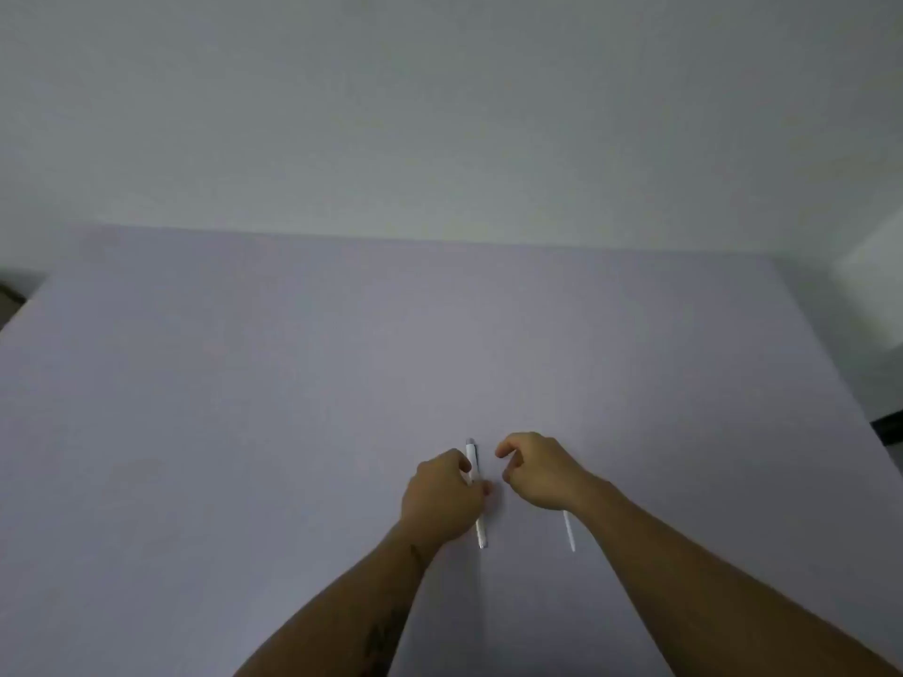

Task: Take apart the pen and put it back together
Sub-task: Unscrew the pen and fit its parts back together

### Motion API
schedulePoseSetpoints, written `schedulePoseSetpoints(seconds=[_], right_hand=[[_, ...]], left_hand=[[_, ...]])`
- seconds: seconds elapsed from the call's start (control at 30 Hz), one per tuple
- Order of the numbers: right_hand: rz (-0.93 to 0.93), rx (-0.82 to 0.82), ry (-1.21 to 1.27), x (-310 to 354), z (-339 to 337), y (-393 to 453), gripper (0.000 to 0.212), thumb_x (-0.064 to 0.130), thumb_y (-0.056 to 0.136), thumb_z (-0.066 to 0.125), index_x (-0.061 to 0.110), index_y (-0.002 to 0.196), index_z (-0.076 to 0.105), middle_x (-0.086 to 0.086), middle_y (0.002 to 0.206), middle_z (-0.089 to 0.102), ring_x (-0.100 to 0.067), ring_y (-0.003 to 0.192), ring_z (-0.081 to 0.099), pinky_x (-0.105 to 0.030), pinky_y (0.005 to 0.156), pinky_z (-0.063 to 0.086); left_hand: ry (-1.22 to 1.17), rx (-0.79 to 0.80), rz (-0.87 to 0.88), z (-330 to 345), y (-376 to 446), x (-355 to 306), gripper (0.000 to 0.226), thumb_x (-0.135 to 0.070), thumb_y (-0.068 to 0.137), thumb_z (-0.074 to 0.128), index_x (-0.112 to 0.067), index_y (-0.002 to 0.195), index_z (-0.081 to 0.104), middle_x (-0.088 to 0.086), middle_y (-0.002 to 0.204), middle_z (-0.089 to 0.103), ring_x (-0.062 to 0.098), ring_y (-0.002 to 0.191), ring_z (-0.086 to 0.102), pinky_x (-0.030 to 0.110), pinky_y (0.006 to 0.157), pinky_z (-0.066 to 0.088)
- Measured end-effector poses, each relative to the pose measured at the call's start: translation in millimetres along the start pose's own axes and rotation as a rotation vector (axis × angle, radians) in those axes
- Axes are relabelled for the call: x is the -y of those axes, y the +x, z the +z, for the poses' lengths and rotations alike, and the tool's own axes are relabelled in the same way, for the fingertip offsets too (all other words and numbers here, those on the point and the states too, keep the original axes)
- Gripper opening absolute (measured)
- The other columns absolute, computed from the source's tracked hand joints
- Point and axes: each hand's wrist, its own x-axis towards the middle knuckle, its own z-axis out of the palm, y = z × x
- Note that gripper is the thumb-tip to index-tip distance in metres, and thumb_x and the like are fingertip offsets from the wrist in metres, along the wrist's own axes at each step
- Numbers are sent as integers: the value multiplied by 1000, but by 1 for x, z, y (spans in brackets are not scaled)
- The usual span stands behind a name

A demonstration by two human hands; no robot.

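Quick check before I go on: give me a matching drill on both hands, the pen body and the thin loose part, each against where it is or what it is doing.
Things:
1. left hand
2. right hand
3. pen body
4. thin white refill

States:
A. partly hidden under the right wrist, lying on the table
B. fingers curled, holding nothing
C. fingers on the pen body
D. lies between the two hands, pointing away from the person

Pairs: 1-C, 2-B, 3-D, 4-A
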Motion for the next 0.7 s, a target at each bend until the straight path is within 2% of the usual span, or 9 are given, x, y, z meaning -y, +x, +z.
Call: schedulePoseSetpoints(seconds=[0.13,0.3,0.4,0.5,0.6,0.7], right_hand=[[15,-33,19,-12,0,4,40,11,92,50,19,129,62,-4,120,67,-20,105,64,-31,90,55],[16,-18,80,-15,-1,9,39,12,92,50,21,128,63,-4,118,67,-19,100,66,-30,86,57],[43,-12,174,-18,-1,10,37,12,91,52,20,125,64,-5,115,69,-20,95,68,-34,84,60],[80,15,389,-14,-4,9,33,7,91,54,15,123,63,-7,103,71,-18,84,70,-28,70,60],[107,4,648,-3,-10,8,20,12,92,59,8,110,68,-8,94,72,-18,72,64,-28,63,54],[102,-53,767,6,-16,10,16,19,92,62,8,97,72,-8,91,73,-18,69,61,-29,60,49]], left_hand=[[132,-50,-28,13,-2,-1,36,-48,80,68,-21,98,52,-1,89,63,19,80,62,29,64,48],[194,-89,-77,16,2,0,20,-20,81,58,-15,99,52,3,92,59,20,75,56,28,59,45],[105,-80,-105,12,4,0,13,-15,79,56,-15,91,58,3,89,62,17,70,55,24,55,43],[-94,-73,-102,6,3,-3,7,-18,82,59,-18,87,65,-3,79,63,12,67,56,23,57,46],[-213,-83,-21,-1,1,-10,4,-18,85,63,-18,86,67,0,76,66,14,65,57,24,59,47],[-264,-101,23,-7,-1,-21,4,-15,86,67,-16,86,71,6,83,72,14,65,58,22,58,47]])
